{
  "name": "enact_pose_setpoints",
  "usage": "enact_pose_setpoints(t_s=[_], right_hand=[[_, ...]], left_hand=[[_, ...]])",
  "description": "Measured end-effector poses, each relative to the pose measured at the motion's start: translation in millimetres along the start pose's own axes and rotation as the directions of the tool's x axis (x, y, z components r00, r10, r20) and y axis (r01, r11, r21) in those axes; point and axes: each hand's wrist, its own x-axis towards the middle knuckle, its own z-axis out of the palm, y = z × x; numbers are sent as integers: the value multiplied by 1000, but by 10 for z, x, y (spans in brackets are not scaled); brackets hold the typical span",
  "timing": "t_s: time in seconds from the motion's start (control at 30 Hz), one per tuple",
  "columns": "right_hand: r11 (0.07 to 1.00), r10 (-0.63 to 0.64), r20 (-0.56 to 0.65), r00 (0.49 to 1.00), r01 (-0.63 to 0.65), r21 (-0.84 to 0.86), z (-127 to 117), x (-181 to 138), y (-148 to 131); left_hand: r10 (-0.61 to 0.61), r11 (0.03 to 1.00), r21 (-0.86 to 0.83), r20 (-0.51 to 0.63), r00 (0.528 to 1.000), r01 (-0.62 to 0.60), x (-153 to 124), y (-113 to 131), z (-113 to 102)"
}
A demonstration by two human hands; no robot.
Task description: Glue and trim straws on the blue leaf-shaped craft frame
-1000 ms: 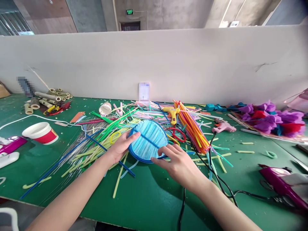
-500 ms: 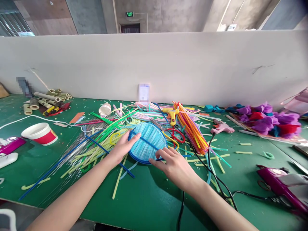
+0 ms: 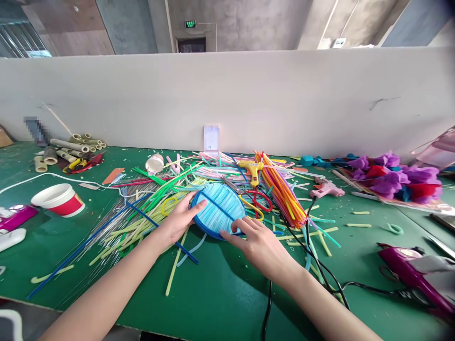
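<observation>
A craft workshop: a long green-topped workbench (image 3: 220, 293) strewn with coloured plastic straws (image 3: 280, 189), a yellow hot-glue gun (image 3: 253, 169) at centre, purple and red paper flowers (image 3: 394, 177) at right, and bare concrete walls (image 3: 249, 23) above a white partition (image 3: 249, 104).

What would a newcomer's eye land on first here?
The blue straw oval at centre, its left rim gripped by the left hand while the right hand rests fingertips on its near edge. Around it sprawls a heap of coloured straws; purple and red flowers lie far right.
</observation>
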Motion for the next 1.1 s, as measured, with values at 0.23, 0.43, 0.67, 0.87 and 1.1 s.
enact_pose_setpoints(t_s=[0.23,0.43,0.67,0.87,1.1], right_hand=[[1000,22,25,999,-23,7,-3,-1,-2],[999,32,29,999,-33,37,15,1,-5],[998,37,30,999,-38,55,9,5,7],[997,40,31,999,-42,57,15,8,0],[977,97,48,994,-104,189,-35,-9,32]], left_hand=[[76,996,49,24,997,-77,18,-37,-4],[141,971,196,-18,990,-135,45,-79,-25],[135,965,232,-34,990,-124,60,-106,-62],[142,960,244,-14,990,-134,49,-120,-74],[85,992,94,-15,996,-83,43,-35,-42]])
